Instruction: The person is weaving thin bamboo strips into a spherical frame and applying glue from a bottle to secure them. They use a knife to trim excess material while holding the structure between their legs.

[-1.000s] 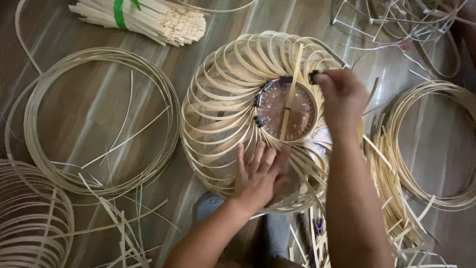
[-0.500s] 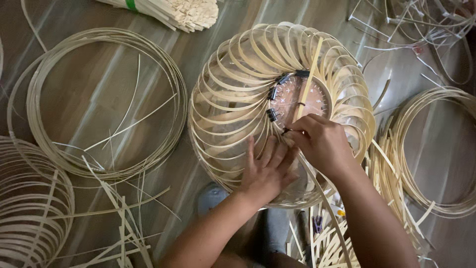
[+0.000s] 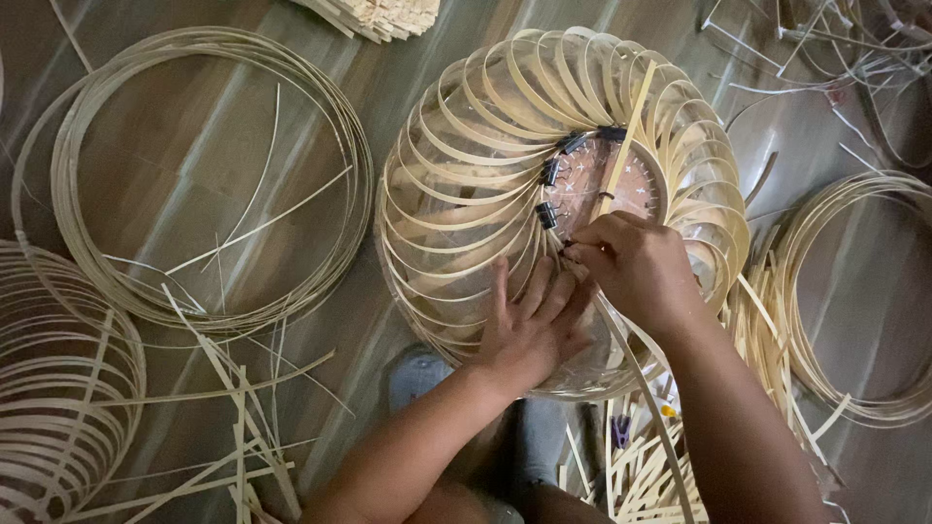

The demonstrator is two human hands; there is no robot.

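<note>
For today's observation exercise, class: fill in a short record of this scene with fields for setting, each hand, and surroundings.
Setting: wooden floor, seen from above
Left hand: flat on the bamboo strip frame, fingers spread
Right hand: pinching a strip at the frame's inner ring, beside black clips
Surroundings: loose bamboo hoops; scattered strips

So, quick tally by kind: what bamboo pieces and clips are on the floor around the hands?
Round strip frame being worked, under left hand and right hand: 1
Black clips showing on its inner ring: 4
Loose hoop coils: 2
Second strip frame, partly cut off: 1
Stick bundle: 1
Total: 9
</note>
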